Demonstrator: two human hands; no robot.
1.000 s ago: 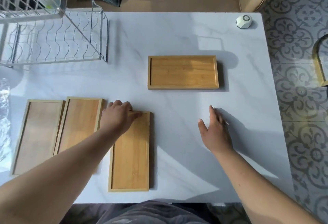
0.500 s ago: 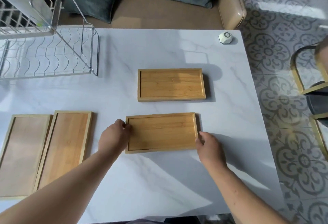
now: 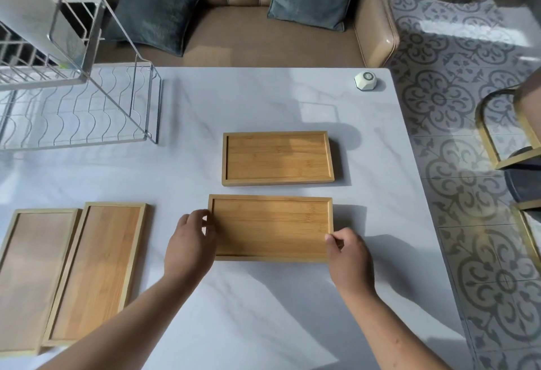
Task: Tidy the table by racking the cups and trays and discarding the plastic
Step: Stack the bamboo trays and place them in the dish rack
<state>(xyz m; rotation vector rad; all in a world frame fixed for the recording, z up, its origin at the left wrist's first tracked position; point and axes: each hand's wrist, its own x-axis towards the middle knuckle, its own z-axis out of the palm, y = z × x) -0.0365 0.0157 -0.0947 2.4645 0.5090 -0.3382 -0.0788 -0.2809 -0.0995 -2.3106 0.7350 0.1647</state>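
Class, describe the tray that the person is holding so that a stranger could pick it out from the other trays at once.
On the white marble table, four bamboo trays lie flat. Two lie crosswise in the middle; take the nearer tray. It alone has the left hand and right hand gripping its short ends.

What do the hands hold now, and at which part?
Both hold the near tray by its short ends: the left hand at the left end, the right hand at the right end near the front corner.
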